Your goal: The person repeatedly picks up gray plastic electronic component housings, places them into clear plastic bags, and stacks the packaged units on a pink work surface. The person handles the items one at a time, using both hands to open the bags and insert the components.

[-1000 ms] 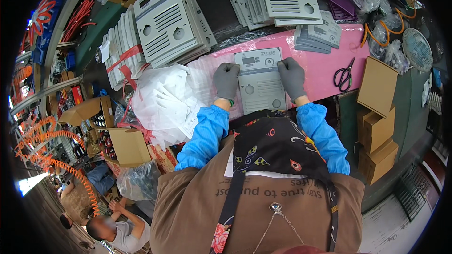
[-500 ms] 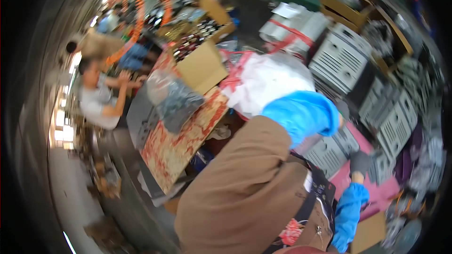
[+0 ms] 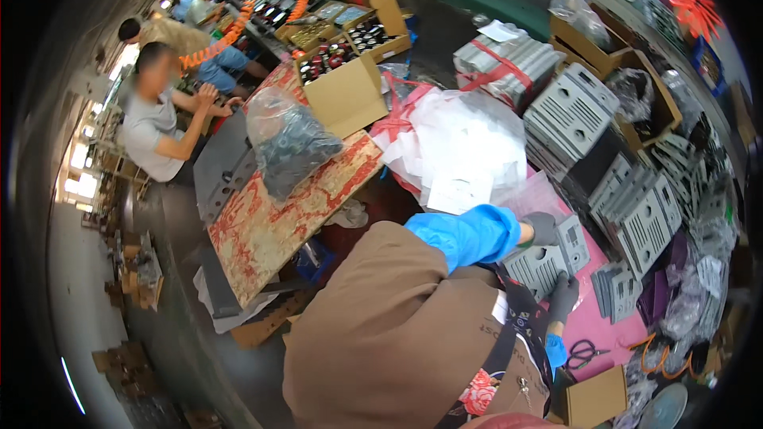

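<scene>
A light grey slotted metal panel [image 3: 540, 269] lies in front of me over pink sheeting. My left hand [image 3: 544, 229], in a dark grey glove and blue sleeve cover, grips its far left edge, fingers partly hidden. My right hand [image 3: 563, 299], gloved the same way, is closed on the panel's near edge. Beyond the panel is a small stack of grey metal plates [image 3: 616, 292]. Black-handled scissors [image 3: 586, 353] rest on the pink sheeting [image 3: 584, 326] near my right wrist.
Stacks of slotted panels [image 3: 568, 115] and more panels [image 3: 645, 222] stand ahead. White wrapped material [image 3: 469, 143] lies to the left. A bag of dark parts [image 3: 288, 151] sits on a worn board [image 3: 294, 226]. A cardboard box [image 3: 598, 397] stands close by; a co-worker [image 3: 155, 119] is farther left.
My left hand has come down to the panel, and my right hand has moved from the sheeting to the panel's edge. The scissors now show. The view has shifted and is sharper.
</scene>
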{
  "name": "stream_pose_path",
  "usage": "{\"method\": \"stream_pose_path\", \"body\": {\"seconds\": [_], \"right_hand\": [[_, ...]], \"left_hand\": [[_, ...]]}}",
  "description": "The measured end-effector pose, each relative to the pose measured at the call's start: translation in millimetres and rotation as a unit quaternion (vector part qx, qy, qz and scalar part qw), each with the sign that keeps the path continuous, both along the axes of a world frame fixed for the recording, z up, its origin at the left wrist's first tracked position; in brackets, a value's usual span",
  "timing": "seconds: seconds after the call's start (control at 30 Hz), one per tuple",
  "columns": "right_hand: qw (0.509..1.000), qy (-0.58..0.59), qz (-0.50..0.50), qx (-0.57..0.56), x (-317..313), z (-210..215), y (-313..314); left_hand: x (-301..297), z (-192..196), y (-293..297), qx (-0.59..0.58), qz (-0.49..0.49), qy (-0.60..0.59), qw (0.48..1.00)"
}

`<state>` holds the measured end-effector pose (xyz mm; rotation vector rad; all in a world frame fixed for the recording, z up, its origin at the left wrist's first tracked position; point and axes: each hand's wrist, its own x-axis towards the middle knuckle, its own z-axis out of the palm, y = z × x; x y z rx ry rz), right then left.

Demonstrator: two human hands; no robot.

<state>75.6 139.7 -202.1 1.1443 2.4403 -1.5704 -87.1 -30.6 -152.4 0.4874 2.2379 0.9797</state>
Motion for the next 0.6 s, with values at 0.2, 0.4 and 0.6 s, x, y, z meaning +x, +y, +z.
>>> {"method": "stream_pose_path", "body": {"seconds": [0.2, 0.4, 0.6], "right_hand": [[0.966, 0.144, -0.043, -0.211, 28, 38, 2], [0.903, 0.319, -0.024, -0.286, 68, 78, 40], [0.908, 0.419, -0.009, -0.012, 92, 132, 22]], "left_hand": [[10, 40, 23, 0.083, -0.090, 0.096, 0.988], [39, 167, 22, 0.235, -0.377, 0.059, 0.894], [60, 135, 14, 0.220, -0.523, 0.248, 0.785]]}}
